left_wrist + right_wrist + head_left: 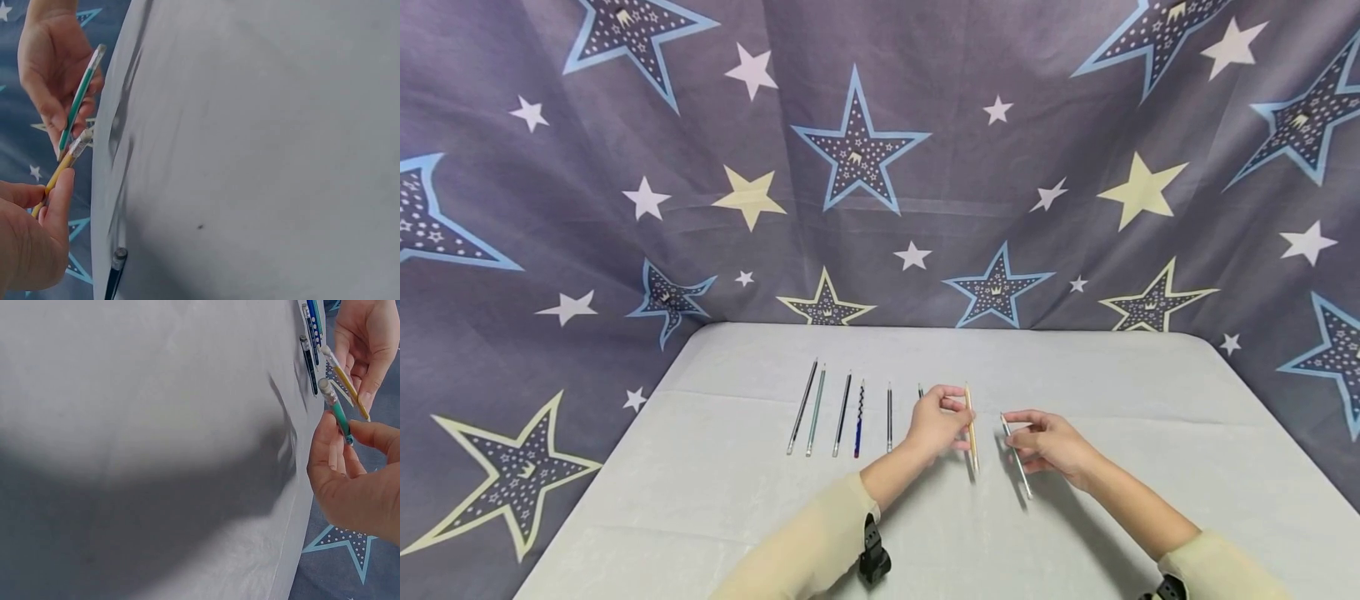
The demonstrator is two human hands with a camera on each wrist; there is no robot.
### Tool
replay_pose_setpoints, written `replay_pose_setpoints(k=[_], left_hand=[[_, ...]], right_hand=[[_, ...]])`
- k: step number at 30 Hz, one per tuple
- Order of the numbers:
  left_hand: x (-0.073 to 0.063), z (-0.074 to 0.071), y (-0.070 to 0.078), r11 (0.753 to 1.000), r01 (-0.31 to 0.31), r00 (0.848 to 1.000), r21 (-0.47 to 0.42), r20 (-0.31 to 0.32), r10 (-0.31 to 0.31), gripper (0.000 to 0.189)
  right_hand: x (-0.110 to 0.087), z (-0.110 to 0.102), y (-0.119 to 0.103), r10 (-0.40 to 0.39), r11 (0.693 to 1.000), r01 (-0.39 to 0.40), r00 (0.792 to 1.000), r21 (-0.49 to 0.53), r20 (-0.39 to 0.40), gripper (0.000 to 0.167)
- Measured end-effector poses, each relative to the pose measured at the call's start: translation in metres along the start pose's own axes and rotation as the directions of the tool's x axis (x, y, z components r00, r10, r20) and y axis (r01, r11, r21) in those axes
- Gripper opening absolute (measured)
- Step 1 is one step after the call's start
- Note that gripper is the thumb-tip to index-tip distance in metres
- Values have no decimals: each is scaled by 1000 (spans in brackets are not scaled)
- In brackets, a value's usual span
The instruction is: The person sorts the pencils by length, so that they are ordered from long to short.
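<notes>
My left hand [938, 423] pinches a yellow pencil [972, 429] between thumb and fingers, its eraser end toward me. To its right, my right hand [1052, 446] holds a green pencil [339, 415] with a white eraser, tilted and raised off the table. A gap separates the two pencils in the head view. Left of my hands several pencils lie side by side: a black one [802, 407], a teal one [816, 410], a dark blue one [842, 414], a blue patterned one [859, 418] and a dark one [889, 417]. Another dark pencil [921, 389] is mostly hidden behind my left hand.
A pale cloth covers the table [700, 492], whose far edge meets a grey star-printed curtain [925, 108]. The curtain also hangs along both sides. A black strap device [873, 554] is worn at the left sleeve, and another [1171, 588] at the right.
</notes>
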State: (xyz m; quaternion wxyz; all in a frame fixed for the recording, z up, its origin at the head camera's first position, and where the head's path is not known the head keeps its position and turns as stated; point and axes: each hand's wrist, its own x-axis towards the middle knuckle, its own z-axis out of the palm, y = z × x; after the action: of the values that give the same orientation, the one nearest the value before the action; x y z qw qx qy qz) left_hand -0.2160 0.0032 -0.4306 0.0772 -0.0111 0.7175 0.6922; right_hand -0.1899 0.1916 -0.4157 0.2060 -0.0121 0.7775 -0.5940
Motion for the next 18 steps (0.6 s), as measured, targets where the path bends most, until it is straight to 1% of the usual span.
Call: replay_pose_setpoints(k=[4, 8, 14, 18], left_hand=[[5, -3, 2, 1000, -6, 1000, 20, -11, 7, 32], [9, -8, 3, 997, -26, 999, 77, -27, 28, 32], [19, -16, 1, 985, -21, 998, 172, -49, 29, 34], [23, -19, 0, 981, -16, 998, 194, -49, 26, 36]], right_hand=[[1, -1, 0, 2, 1000, -2, 1000, 2, 3, 54], [1, -1, 1, 6, 1000, -6, 1000, 4, 0, 54], [1, -1, 1, 7, 1000, -7, 1000, 4, -2, 54], [1, -1, 2, 10, 1000, -10, 1000, 13, 1, 55]])
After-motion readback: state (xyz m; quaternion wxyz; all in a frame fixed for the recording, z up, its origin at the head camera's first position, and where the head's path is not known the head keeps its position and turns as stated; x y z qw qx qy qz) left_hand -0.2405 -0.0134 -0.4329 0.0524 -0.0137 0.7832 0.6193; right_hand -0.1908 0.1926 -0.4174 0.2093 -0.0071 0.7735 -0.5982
